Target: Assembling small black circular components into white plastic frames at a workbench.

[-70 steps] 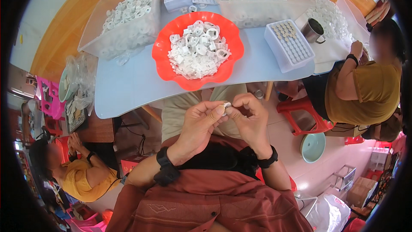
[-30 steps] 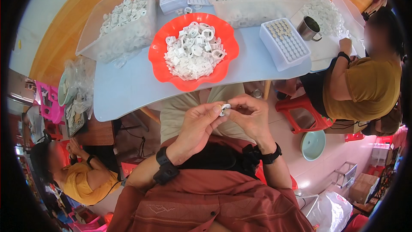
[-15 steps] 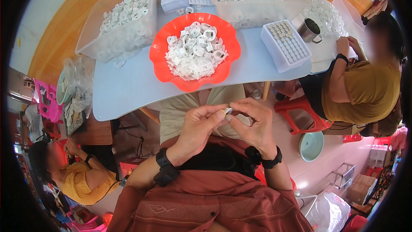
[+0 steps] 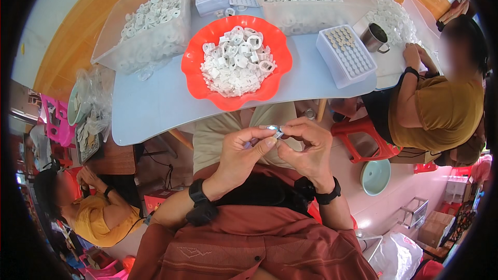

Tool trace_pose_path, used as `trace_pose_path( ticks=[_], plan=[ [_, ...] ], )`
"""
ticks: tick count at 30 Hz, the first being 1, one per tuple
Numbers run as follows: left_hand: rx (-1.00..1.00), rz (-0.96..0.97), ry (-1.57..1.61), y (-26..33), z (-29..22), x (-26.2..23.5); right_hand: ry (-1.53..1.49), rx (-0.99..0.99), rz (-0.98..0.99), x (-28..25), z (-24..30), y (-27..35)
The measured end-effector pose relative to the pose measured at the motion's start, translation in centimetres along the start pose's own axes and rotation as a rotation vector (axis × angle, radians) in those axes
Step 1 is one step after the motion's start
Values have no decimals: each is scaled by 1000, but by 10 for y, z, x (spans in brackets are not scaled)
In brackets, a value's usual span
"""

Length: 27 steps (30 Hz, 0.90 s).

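Observation:
Both my hands meet over my lap, just short of the table's front edge. Between them sits a small white plastic part (image 4: 276, 131) with a shiny, silvery face. My left hand (image 4: 244, 148) pinches one side of it with thumb and forefinger. On its other side, the thumb and fingers of my right hand (image 4: 310, 148) close on the part. Fingertips hide much of its shape. Beyond my hands, a red scalloped bowl (image 4: 194, 80) rests on the table, heaped with white plastic ring-shaped parts (image 4: 241, 54) and smaller white bits.
The pale blue table (image 4: 150, 101) bears clear bins (image 4: 155, 46) of white parts at the back. A white tray block (image 4: 348, 67) with round discs stands right, beside a metal cup (image 4: 374, 37). One co-worker (image 4: 436, 103) sits right, another (image 4: 104, 212) left. A red stool (image 4: 358, 137) stands right.
The small part has turned between my fingers, so its shiny face now shows. My right fingers have shifted slightly and curled more.

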State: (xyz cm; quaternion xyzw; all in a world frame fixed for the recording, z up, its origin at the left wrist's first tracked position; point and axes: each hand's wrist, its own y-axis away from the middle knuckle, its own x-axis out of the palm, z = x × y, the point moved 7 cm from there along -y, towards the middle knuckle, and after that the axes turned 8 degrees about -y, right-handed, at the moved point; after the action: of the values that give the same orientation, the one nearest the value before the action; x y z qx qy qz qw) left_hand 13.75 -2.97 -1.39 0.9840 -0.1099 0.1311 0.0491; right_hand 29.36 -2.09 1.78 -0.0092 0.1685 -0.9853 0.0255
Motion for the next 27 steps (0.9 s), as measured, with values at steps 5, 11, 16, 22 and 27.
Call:
trace_pose_path(
  ticks=[5, 11, 16, 22, 27],
  plan=[
    [10, -6, -29, -1, -4, 1, -105, 43, 1, 1, -3, -1],
    [12, 24, -14, -2, -8, 2, -207, 107, 95, 0, -1, -5],
    [-48, 70, 54, -1, -8, 2, -143, 112, 134, -1, 3, -7],
    [-67, 83, 70, 1, -11, -2, -39, 84, 209, 5, 15, -13],
    [-83, 83, 128, 5, -23, -9, -18, 91, 326, 11, 36, -27]
  ],
)
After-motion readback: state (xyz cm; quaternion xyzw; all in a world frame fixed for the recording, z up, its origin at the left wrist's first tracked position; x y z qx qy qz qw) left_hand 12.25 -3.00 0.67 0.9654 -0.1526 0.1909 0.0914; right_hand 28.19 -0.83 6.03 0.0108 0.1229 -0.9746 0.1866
